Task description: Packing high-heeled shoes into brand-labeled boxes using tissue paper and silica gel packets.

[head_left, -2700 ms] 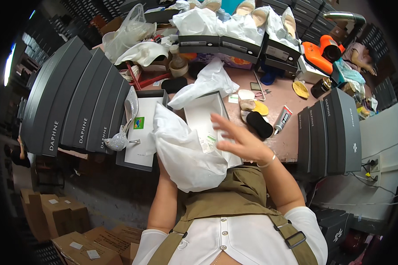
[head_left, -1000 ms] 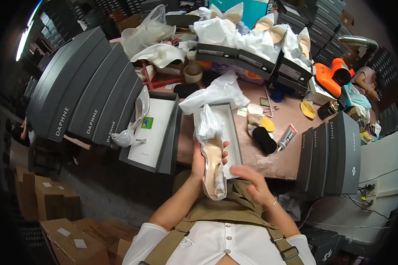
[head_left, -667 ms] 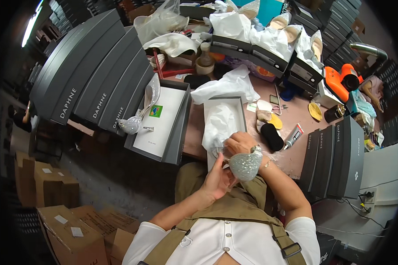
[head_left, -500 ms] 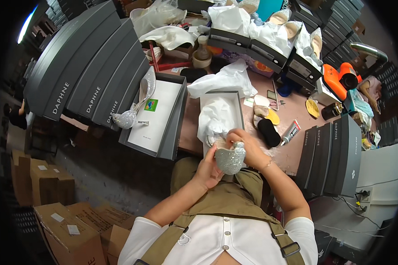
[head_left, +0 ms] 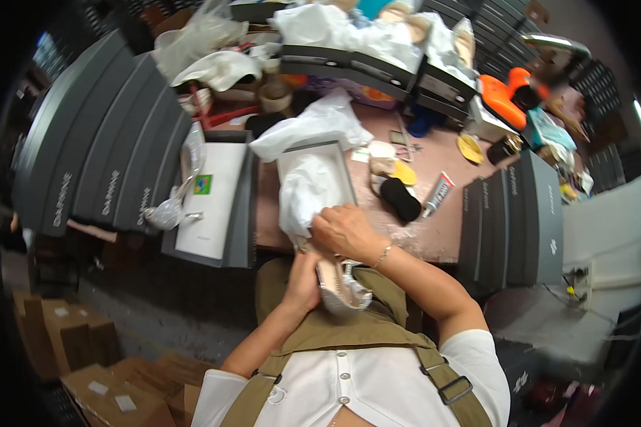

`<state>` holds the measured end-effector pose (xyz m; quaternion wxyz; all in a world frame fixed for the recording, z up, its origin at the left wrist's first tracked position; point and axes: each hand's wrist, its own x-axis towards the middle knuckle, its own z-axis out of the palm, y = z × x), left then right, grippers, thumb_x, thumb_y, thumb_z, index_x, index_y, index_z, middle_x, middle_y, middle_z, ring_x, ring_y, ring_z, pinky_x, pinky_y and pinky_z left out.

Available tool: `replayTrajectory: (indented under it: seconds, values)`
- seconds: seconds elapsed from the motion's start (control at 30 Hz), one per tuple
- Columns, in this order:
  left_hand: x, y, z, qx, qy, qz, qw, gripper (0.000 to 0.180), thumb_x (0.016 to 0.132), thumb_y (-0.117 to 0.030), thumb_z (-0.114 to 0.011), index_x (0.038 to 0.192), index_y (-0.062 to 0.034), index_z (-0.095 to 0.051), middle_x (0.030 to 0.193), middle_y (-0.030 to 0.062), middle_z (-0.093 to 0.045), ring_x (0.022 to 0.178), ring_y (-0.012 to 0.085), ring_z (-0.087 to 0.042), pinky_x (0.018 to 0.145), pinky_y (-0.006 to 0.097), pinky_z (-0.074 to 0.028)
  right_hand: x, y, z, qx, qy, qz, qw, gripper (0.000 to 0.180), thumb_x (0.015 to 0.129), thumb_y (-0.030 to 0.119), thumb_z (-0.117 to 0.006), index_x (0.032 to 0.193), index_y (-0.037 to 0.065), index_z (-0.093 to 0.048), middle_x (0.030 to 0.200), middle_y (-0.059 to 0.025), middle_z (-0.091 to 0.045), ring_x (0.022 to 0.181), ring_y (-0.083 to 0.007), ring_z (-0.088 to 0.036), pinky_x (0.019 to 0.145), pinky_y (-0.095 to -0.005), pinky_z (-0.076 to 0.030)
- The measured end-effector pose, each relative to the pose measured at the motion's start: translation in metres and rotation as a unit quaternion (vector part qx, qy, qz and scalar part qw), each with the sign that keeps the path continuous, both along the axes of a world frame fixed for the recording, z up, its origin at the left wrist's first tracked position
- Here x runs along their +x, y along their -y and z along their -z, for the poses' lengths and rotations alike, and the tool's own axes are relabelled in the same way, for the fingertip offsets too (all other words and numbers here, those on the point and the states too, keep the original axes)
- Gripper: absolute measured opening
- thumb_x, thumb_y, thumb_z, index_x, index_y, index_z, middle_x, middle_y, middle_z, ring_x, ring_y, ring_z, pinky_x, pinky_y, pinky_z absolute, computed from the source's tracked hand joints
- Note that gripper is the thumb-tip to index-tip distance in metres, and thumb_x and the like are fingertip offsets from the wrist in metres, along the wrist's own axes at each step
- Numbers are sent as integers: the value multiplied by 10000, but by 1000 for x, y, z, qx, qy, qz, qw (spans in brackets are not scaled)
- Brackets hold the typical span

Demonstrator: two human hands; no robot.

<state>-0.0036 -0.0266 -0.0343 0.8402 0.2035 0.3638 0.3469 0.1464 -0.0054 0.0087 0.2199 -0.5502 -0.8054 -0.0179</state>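
Note:
A silver glitter shoe (head_left: 343,304) is held over my lap, its pale insole and a sparkly strap facing up. My left hand (head_left: 304,282) is closed around its side. My right hand (head_left: 350,233) has its fingers curled down near the shoe's back end, beside white tissue paper (head_left: 303,196); what they pinch is hidden. That paper lies in an open shoe box (head_left: 351,186) at the table's near edge. Another silver glitter shoe (head_left: 167,214) rests at the left on a white-lined dark box (head_left: 217,192).
Dark shoe boxes stand in rows at the left (head_left: 85,149) and right (head_left: 536,213). On the table lie a glue tube (head_left: 438,195), a black pad (head_left: 399,200), yellow pads (head_left: 404,173) and a dark jar (head_left: 504,148). Boxes with shoes in paper (head_left: 377,71) line the back.
The shoe has been turned from its glittery outside to show its insole. My right hand has moved away from its strap toward the tissue paper. The whole view has shifted and tilted.

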Motion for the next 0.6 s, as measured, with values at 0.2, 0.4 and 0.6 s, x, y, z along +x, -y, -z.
replayTrajectory:
  seconds: [0.2,0.4,0.6]
  values:
    - [-27,-32,-8,2,-23,242,970,426,881,-110,-440,1299,-44,-391,1030,191,-592,726,310,-659,604,373,-555,54,3,-54,-386,-216,-104,891,248,889,210,-522,747,19,-592,665,-88,-625,589,-247,-631,574,-359,-497]
    - [-30,-47,-5,-181,80,294,935,348,925,-171,-407,1131,85,-522,888,230,-658,742,290,-674,664,346,-566,55,4,-56,-202,-478,28,854,292,849,254,-655,1052,56,-585,1042,-94,-598,943,-197,-597,775,-298,-483]
    - [-37,-39,-12,-286,141,266,910,402,927,-199,-430,1221,73,-462,909,205,-648,713,273,-679,695,357,-591,12,18,1,-60,-108,10,992,287,756,116,-687,1027,91,-594,989,-83,-582,949,-285,-555,787,-349,-471]
